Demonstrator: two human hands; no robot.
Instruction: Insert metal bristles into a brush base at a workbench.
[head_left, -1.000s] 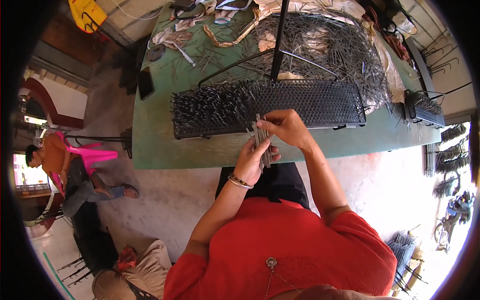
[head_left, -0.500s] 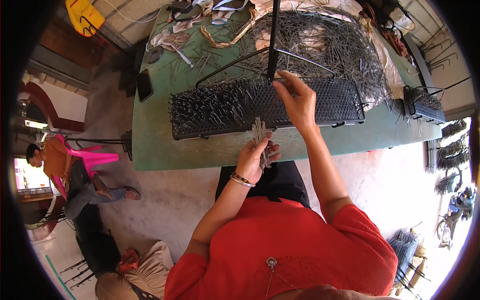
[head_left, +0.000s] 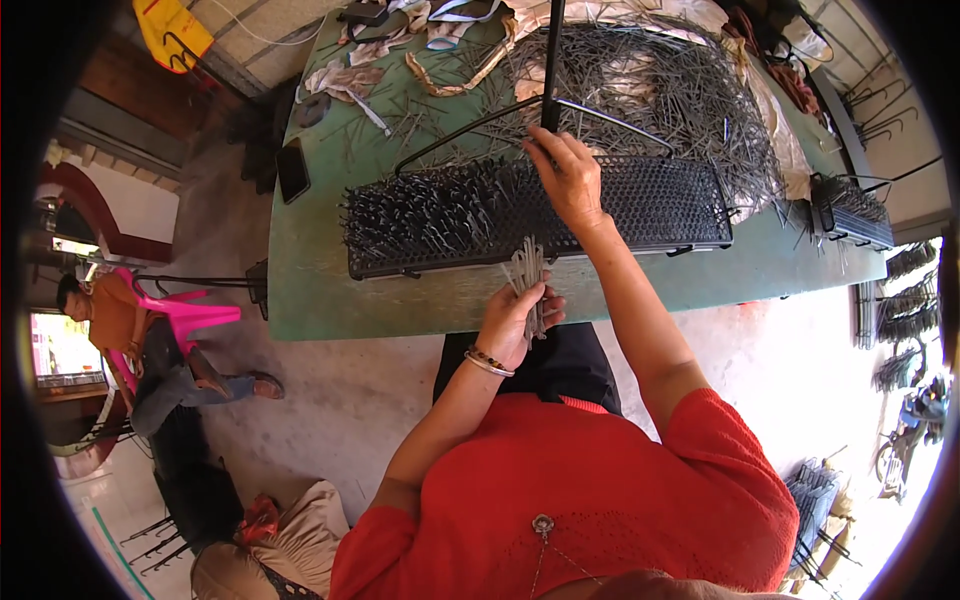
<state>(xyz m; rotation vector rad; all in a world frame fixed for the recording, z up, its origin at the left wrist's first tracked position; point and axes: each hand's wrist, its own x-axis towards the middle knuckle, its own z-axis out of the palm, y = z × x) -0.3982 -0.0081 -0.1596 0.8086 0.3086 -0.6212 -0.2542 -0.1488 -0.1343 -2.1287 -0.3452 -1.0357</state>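
My left hand [head_left: 512,322] is closed around a bundle of thin grey metal rods [head_left: 527,268], held upright just off the near edge of the table. Above the long black perforated rack [head_left: 640,205] is my right hand [head_left: 572,180], thumb and fingers drawn together near the base of a black upright post [head_left: 551,60]. Whatever those fingertips pinch is too small or hidden to make out. Dark rods [head_left: 420,215] stand packed in the rack's left part, while holes show bare on its right part.
A large heap of loose rods [head_left: 650,90] covers the back of the green table [head_left: 330,300]. A phone [head_left: 292,170] lies at its left, a smaller rack [head_left: 850,215] at its right. A person [head_left: 130,320] sits on a pink chair [head_left: 195,315] at far left.
My right hand has shifted left and slightly farther away over the rack, toward the standing rods. My left hand keeps hold of the bundle in nearly the same place.
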